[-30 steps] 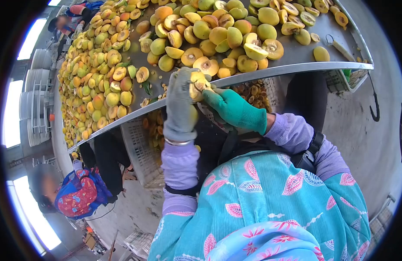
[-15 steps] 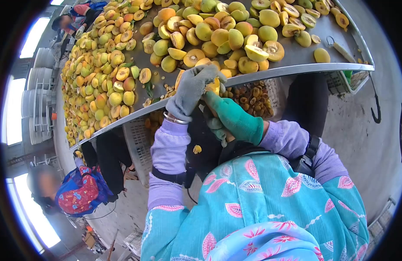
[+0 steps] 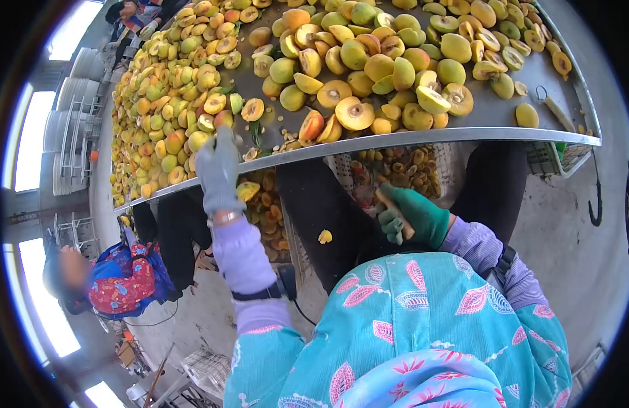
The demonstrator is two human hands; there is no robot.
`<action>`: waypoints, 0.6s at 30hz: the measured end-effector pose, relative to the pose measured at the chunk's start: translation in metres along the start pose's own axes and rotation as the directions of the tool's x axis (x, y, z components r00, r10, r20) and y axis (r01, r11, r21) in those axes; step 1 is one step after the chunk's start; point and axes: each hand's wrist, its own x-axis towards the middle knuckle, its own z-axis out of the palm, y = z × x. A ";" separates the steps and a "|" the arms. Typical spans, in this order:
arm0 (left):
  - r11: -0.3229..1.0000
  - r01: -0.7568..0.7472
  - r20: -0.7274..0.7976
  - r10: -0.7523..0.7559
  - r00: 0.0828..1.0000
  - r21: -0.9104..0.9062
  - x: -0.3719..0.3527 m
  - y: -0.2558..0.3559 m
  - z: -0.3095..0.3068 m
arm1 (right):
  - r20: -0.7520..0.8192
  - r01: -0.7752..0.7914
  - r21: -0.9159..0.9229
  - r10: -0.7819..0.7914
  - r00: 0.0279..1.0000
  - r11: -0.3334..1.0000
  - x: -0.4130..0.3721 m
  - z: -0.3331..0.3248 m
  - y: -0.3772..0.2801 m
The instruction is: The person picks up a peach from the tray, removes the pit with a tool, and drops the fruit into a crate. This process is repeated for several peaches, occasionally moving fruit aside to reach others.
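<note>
My left hand (image 3: 221,170), in a grey glove, stretches over the table's near edge. Its fingers reach out to the left pile of yellow peaches (image 3: 170,145), with the fingertips by a reddish peach (image 3: 224,118); motion blurs them, and nothing shows in their grasp. Below that edge, beside the hand, a yellow peach piece (image 3: 248,190) shows above a crate of peach pieces. My right hand (image 3: 423,216), gloved in green, is closed around the wooden handle of a tool (image 3: 398,211) over my lap. The tool's working end cannot be made out.
Many halved peaches (image 3: 355,113) cover the metal table (image 3: 396,138). A looped tool (image 3: 558,112) lies at its right. Crates of peach pieces (image 3: 423,170) stand underneath. A co-worker in a red patterned top (image 3: 121,282) sits at the left; another person is farther back.
My hands have parted: the left moved left to the pile, without the peach they worked on together. My right hand drew back toward my lap, still gripping the tool. The view has shifted slightly.
</note>
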 end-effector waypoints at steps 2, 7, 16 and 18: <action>0.983 -0.032 -0.072 0.046 0.996 0.178 0.055 0.008 0.034 | -0.099 0.056 -0.225 -0.080 0.992 0.973 -0.001 0.013 0.005; 0.968 -0.202 0.213 0.168 0.962 0.147 0.108 -0.029 0.100 | -0.152 0.277 -0.670 -0.493 0.857 0.688 -0.027 0.088 -0.011; 0.329 0.359 0.463 0.334 0.821 -0.874 -0.082 0.032 0.079 | -0.063 0.422 -0.820 -0.795 0.604 0.386 0.024 0.125 -0.039; 0.459 0.260 0.453 0.385 0.804 -0.850 -0.088 0.039 0.086 | -0.010 0.464 -0.831 -0.843 0.537 0.305 0.035 0.099 -0.049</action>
